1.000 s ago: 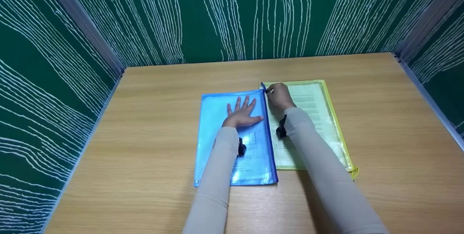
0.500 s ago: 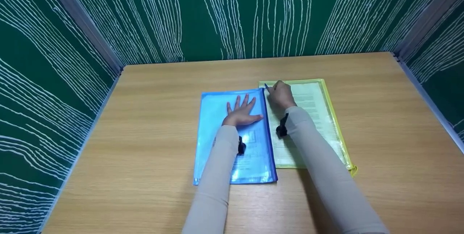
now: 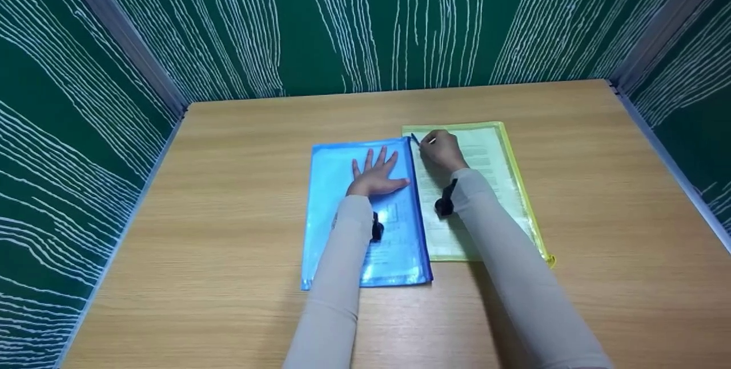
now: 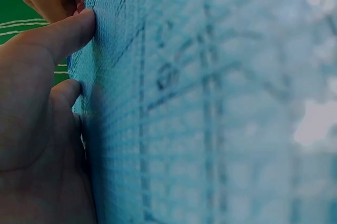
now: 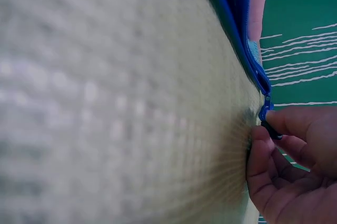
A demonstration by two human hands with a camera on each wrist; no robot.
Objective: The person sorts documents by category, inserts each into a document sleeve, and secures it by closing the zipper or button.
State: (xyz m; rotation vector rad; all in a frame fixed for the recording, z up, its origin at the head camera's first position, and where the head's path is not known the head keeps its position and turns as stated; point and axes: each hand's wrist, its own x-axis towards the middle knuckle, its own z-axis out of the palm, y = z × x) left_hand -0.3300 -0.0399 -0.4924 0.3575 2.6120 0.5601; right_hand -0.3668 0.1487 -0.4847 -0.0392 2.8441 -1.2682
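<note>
A blue mesh zip pouch [image 3: 337, 169] with printed paper inside lies on the table, its left part overlapping nothing. Spread flat on it is my left hand [image 3: 377, 179], thumb toward the zip edge. My right hand [image 3: 442, 148] pinches the zipper pull [image 5: 265, 113] at the pouch's far right corner, between thumb and finger. In the right wrist view the blue zipper [image 5: 239, 19] gapes open up to its slider. Under the blue pouch's right edge lies a yellow zip pouch [image 3: 497, 169], also holding a printed sheet.
The wooden table [image 3: 228, 215] is bordered by green panels [image 3: 320, 26] with white wavy lines at the back and both sides. A yellow loop [image 3: 550, 260] hangs off the yellow pouch's near right corner.
My right hand keeps its pinch and turns slightly, shifting a little around the corner. The left hand stays spread on the blue pouch. The whole view drifts slightly.
</note>
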